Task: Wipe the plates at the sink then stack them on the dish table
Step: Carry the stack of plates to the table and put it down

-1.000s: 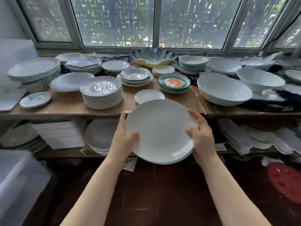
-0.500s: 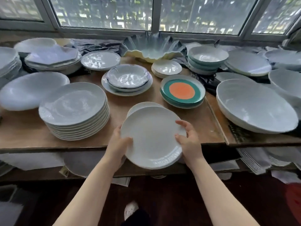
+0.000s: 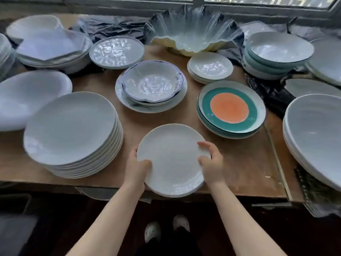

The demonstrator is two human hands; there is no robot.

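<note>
1 wide-angle camera on my head looks forward and steeply down, close over the worktop (image 3: 239, 163) front edge, reaching from the window sill at top to my feet on the floor below

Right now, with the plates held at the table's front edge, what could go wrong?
The plates overhang the table edge; if the left hand or right hand lets go early, they could tip off. Sliding them left might knock the tall stack.
</note>
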